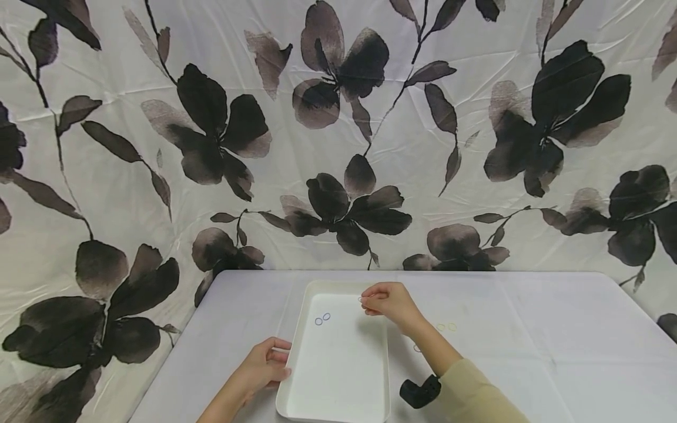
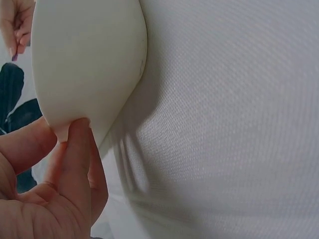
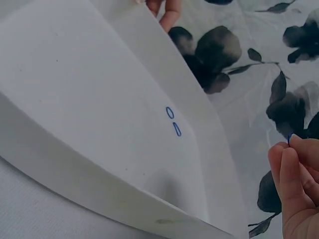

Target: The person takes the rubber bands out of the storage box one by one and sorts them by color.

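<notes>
Seemingly, forearm (image 1: 436,346) over ring (image 1: 415,349) beside tray (image 1: 332,376)

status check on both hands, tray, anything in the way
Left hand gripping white rectangular tray. Right hand pinching thin blue ring. Two more blue rings inside tray. No obstruction visible.

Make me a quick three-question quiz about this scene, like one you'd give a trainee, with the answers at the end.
1. How many blue rings lie in the tray?
2. True or false: the right hand is pressed flat against the tray's floor.
3. What does the left hand hold?
A) a yellow ring
B) the tray's edge
C) the black object on the table

Key:
1. Two.
2. False; its fingers are raised and pinch a small ring.
3. B.
</notes>
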Demonstrator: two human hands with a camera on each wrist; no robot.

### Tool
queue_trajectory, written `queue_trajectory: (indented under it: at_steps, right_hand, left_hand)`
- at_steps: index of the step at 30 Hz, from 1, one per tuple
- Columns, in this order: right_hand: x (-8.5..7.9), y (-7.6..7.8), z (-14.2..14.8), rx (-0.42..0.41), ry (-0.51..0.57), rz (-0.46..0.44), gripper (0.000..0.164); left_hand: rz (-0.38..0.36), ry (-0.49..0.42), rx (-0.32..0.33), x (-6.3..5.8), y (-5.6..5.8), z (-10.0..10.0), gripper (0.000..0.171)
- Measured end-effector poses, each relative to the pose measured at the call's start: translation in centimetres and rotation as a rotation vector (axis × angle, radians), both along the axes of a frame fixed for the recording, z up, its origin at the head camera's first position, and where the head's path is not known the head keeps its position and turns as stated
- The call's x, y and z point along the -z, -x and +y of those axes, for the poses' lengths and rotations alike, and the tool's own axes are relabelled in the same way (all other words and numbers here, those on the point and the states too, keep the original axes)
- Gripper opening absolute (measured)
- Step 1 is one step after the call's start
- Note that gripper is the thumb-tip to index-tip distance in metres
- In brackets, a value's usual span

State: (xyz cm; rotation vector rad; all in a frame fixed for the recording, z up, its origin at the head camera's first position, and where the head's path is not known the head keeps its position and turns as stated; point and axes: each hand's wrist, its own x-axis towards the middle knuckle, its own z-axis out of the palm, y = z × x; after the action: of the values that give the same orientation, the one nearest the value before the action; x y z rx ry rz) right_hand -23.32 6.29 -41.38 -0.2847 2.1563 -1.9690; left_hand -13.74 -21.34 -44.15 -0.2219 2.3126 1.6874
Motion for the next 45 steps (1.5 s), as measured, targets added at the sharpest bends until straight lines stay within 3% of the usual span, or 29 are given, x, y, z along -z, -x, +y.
queue_trajectory:
  at_steps: [7, 22, 45]
  right_hand:
    - [-0.2, -0.6, 1.0, 0.006, -0.012, 0.006, 0.014]
    - [-0.9, -1.8, 4.0, -0.029, -0.071, 0.033, 0.022]
    - [0.6, -2.9, 9.9, -0.041, -0.139, 0.021, 0.026]
  left_hand:
    - [-0.006, 0.007, -0.009, 0.3, 0.1, 0.1, 0.051]
    - [0.007, -0.005, -0.007, -0.4, -0.1, 0.1, 0.049]
    - [0.0, -0.032, 0.016, -0.2, -0.1, -0.2, 0.051]
